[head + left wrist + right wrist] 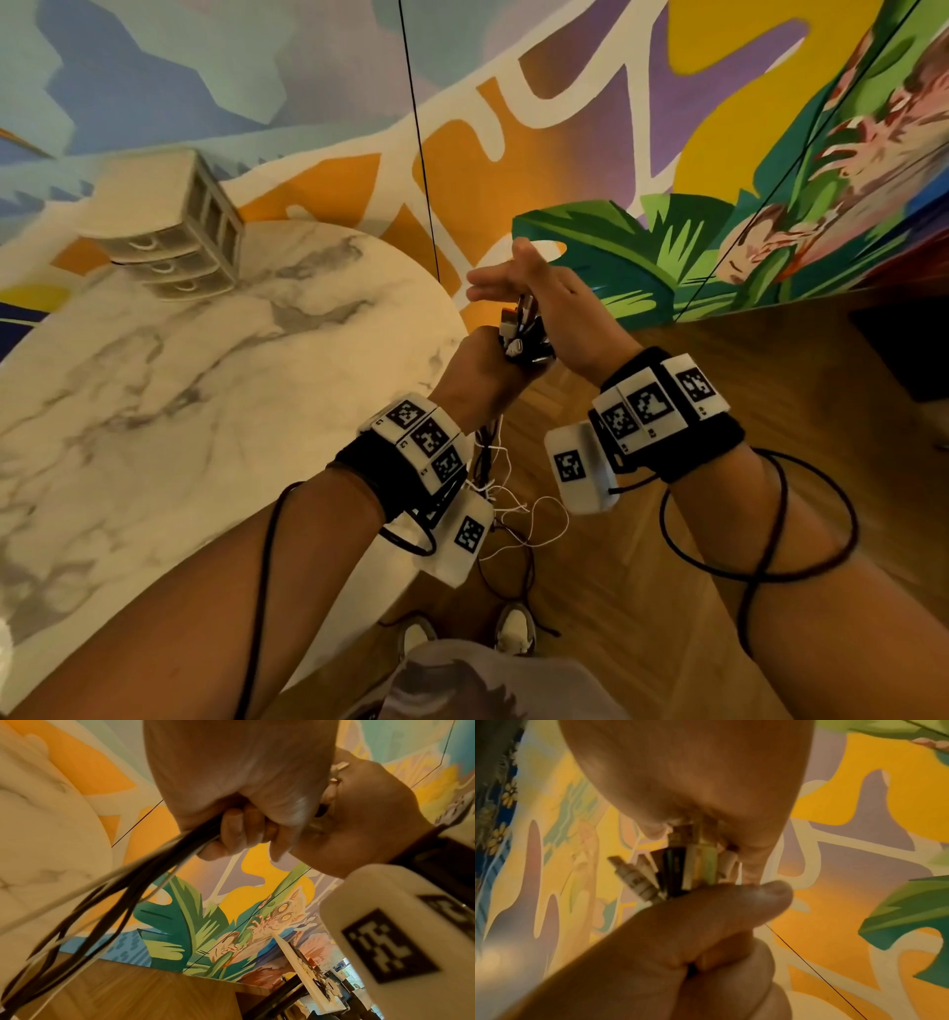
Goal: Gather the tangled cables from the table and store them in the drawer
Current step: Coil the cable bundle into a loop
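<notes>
black and white cables [495,493], tangled, hang in loops below the wrists, off the table's edge. left hand [475,367], a fist clenched round the bundle, plugs [680,866] sticking out above its thumb. right hand [544,303], fingers straight and spread, palm against the plug ends. marble table [205,370], round, to the left. drawer unit [174,231], three closed drawers, at the table's far side by the mural [616,103].
</notes>
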Demonstrator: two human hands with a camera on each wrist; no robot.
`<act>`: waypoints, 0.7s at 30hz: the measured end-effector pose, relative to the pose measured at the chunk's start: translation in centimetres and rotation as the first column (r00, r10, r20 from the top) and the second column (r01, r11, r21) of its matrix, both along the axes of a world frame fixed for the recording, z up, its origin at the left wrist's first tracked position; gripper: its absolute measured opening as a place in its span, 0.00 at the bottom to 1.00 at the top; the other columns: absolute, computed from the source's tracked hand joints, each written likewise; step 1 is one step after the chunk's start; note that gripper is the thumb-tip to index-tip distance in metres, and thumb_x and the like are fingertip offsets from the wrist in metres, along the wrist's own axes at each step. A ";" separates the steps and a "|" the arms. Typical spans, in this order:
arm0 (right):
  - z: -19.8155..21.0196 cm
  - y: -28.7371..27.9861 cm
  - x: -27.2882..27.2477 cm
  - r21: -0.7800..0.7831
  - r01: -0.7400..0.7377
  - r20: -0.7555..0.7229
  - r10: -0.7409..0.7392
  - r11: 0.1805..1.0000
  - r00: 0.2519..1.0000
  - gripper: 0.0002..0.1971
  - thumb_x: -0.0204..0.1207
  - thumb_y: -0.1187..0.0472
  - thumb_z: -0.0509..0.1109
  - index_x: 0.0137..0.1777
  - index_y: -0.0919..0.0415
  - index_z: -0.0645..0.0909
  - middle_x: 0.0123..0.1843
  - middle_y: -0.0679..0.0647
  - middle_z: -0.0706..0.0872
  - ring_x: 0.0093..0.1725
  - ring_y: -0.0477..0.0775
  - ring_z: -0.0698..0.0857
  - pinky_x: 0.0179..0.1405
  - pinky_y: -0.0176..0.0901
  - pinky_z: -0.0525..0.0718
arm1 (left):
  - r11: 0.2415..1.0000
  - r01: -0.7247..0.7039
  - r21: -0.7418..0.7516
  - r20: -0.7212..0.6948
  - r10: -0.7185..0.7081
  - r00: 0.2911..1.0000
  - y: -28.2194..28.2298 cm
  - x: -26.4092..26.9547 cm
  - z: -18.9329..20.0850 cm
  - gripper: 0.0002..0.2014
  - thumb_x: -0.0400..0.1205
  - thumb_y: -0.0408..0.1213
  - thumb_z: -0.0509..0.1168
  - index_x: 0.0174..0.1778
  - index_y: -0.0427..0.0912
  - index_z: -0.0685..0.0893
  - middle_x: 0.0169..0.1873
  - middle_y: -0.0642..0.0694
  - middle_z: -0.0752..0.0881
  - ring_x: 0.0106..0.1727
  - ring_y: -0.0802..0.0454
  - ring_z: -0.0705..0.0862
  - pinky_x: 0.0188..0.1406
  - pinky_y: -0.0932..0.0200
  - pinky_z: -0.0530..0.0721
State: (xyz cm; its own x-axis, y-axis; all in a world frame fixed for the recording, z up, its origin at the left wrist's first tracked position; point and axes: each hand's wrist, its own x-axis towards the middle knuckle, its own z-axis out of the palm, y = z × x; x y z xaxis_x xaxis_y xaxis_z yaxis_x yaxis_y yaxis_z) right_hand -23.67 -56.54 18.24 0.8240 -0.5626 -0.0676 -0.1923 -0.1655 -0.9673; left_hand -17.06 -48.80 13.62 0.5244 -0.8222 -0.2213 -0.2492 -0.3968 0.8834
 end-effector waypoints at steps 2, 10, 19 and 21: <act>0.2 -0.5 -0.3 -0.010 0.046 0.048 -0.046 0.999 0.998 0.31 0.87 0.45 0.39 0.66 0.58 0.81 0.64 0.52 0.86 0.66 0.44 0.82 0.77 0.53 0.68 | 1.000 0.007 -0.008 0.018 -0.007 1.000 0.2 0.0 0.5 0.11 0.78 0.38 0.70 0.53 0.37 0.86 0.47 0.35 0.88 0.48 0.39 0.86 0.54 0.38 0.83; 1.0 0.1 0.3 -0.286 -0.070 -0.249 -0.004 0.956 0.969 0.31 0.84 0.38 0.42 0.66 0.52 0.82 0.66 0.52 0.84 0.65 0.50 0.80 0.64 0.44 0.71 | 0.994 0.103 -0.020 0.038 -0.102 0.994 0.7 -0.2 1.2 0.05 0.78 0.32 0.68 0.47 0.38 0.85 0.42 0.38 0.88 0.47 0.39 0.86 0.42 0.54 0.83; 0.3 0.8 0.8 -0.345 -0.111 -0.327 -0.009 0.932 0.945 0.22 0.86 0.49 0.50 0.65 0.58 0.82 0.63 0.55 0.85 0.63 0.55 0.81 0.66 0.50 0.76 | 0.996 0.085 0.040 0.202 -0.091 0.975 1.4 -0.4 1.1 0.08 0.80 0.32 0.66 0.47 0.29 0.84 0.41 0.35 0.85 0.43 0.42 0.82 0.36 0.59 0.72; 1.2 1.1 0.8 -0.350 -0.080 -0.276 -0.021 0.933 0.961 0.25 0.86 0.46 0.50 0.62 0.63 0.82 0.60 0.59 0.85 0.59 0.58 0.82 0.63 0.53 0.78 | 0.994 0.102 0.036 0.236 -0.108 0.966 1.4 -0.3 1.1 0.05 0.79 0.32 0.66 0.39 0.34 0.82 0.38 0.35 0.85 0.38 0.44 0.79 0.30 0.61 0.69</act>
State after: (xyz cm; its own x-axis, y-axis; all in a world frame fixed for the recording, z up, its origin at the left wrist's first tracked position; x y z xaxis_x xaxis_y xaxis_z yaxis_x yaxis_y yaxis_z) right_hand -22.83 -55.49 19.43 0.8188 -0.5667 -0.0913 -0.4279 -0.4967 -0.7551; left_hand -17.35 -47.45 14.76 0.4751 -0.8717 -0.1202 -0.4922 -0.3765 0.7849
